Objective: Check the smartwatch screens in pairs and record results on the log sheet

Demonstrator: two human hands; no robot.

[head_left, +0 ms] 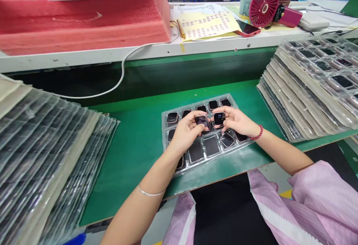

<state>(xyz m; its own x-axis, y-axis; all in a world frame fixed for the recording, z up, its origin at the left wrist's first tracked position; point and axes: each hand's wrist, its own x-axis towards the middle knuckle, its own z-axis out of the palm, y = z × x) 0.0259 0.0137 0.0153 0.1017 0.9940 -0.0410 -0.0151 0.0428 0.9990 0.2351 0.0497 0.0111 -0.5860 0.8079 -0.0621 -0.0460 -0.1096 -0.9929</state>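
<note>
My left hand (188,130) is closed around a smartwatch case (201,121) with a dark screen, thumb on its lower edge. In my right hand (237,120) another smartwatch case (219,118) is pinched by its side, and small lit marks show on its black screen. Both hands are just above a clear plastic tray (165,123) of square pockets. Several strapless watch cases sit in it, among them one turned askew (227,140) in the front row. Two front pockets (212,145) hold no watch. My hands hide part of the middle row.
Tall stacks of plastic trays stand at left (56,155) and right (304,99), the right one topped with watches. A shelf (201,46) behind carries pink foam (84,25), papers (209,25), a phone (248,28) and a magenta fan (263,6). A white cable (123,68) hangs down.
</note>
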